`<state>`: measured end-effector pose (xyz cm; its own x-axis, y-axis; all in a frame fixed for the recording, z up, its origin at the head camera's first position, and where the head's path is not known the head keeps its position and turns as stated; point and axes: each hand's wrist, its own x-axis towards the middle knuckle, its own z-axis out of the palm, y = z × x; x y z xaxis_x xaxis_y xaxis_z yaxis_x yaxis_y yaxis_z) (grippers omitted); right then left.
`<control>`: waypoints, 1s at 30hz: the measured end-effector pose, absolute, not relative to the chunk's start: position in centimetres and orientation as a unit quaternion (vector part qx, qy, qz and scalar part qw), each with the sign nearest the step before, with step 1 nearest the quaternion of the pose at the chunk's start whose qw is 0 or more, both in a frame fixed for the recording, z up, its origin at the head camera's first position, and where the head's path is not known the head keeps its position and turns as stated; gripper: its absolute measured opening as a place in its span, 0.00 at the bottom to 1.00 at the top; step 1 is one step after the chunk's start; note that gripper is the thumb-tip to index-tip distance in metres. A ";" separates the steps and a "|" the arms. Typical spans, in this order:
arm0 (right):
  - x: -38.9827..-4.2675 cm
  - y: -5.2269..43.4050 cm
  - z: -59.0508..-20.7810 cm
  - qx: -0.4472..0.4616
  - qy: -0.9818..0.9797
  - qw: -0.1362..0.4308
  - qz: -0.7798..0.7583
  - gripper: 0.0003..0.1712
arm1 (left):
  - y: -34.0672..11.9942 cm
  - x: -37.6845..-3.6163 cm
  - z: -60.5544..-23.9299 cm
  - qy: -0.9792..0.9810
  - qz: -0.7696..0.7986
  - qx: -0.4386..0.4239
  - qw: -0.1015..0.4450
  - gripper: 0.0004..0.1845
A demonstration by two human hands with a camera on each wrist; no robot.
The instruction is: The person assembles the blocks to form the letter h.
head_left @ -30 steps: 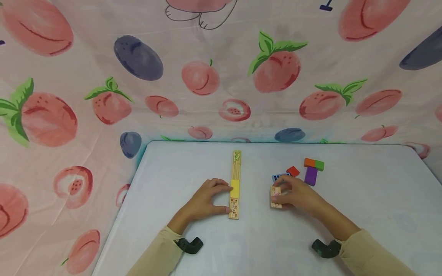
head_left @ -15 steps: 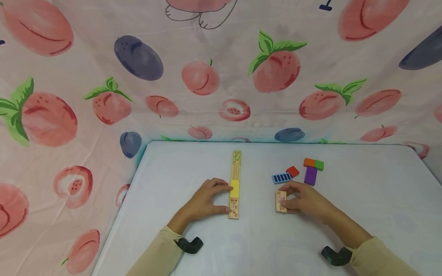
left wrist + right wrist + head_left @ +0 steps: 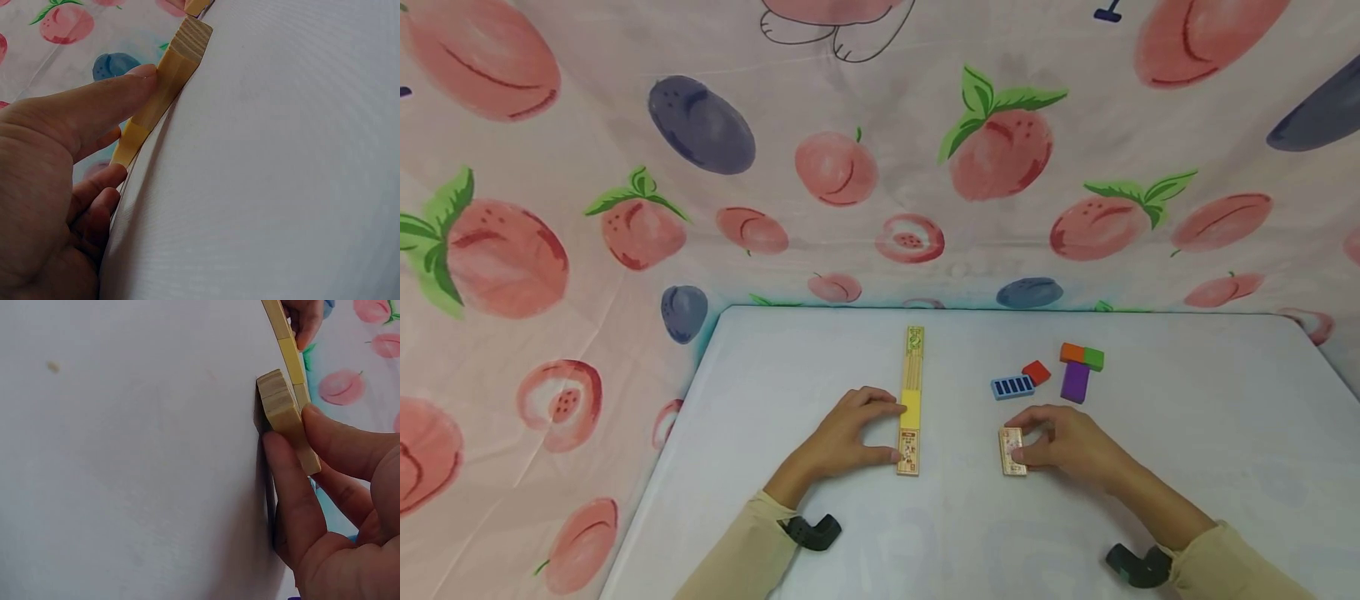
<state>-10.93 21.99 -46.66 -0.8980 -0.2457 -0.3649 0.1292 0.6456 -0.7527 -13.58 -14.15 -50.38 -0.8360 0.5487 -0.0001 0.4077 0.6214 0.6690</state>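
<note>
In the head view, my left hand [image 3: 848,435] touches the left side of a straight row of wooden blocks. Its thumb tip lies at the nearest one, a printed wooden block [image 3: 908,463]. The index fingertip meets the yellow block [image 3: 911,414] beyond it. To the right, my right hand [image 3: 1070,442] pinches another printed wooden block [image 3: 1011,442] between thumb and fingers. In the right wrist view this pinched block [image 3: 282,407] is seen end-on, with a dark shadow beside it. Whether it touches the table cannot be told.
Farther along the row lie a striped block [image 3: 913,372] and a block with a green print [image 3: 914,340]. Behind my right hand are a blue barred block [image 3: 1012,387], a red block [image 3: 1037,372], and a purple block [image 3: 1075,383] against orange [image 3: 1071,353] and green [image 3: 1093,360] blocks.
My right hand has moved right and nearer with the pinched printed block, uncovering the blue barred block. My left hand and the row have stayed put.
</note>
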 end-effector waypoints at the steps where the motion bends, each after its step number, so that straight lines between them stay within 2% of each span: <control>1: -10.9 21.9 -46.6 -0.034 0.886 0.221 -0.407 0.24 | -14.1 -13.6 -50.4 0.894 0.344 0.267 0.103 0.34; 12: -10.8 22.0 -47.0 -0.060 0.900 0.199 -0.384 0.23 | -14.2 -13.5 -50.4 0.894 0.346 0.265 0.100 0.34; 16: -10.7 22.1 -46.9 -0.098 0.912 0.177 -0.357 0.29 | -14.2 -13.5 -50.5 0.894 0.346 0.265 0.101 0.34; 23: -9.9 22.4 -46.6 -0.181 0.946 0.106 -0.246 0.42 | -14.2 -13.5 -50.4 0.893 0.348 0.266 0.102 0.35; 30: -9.6 22.6 -46.8 -0.184 0.949 0.094 -0.237 0.41 | -14.2 -13.5 -50.5 0.894 0.344 0.267 0.102 0.35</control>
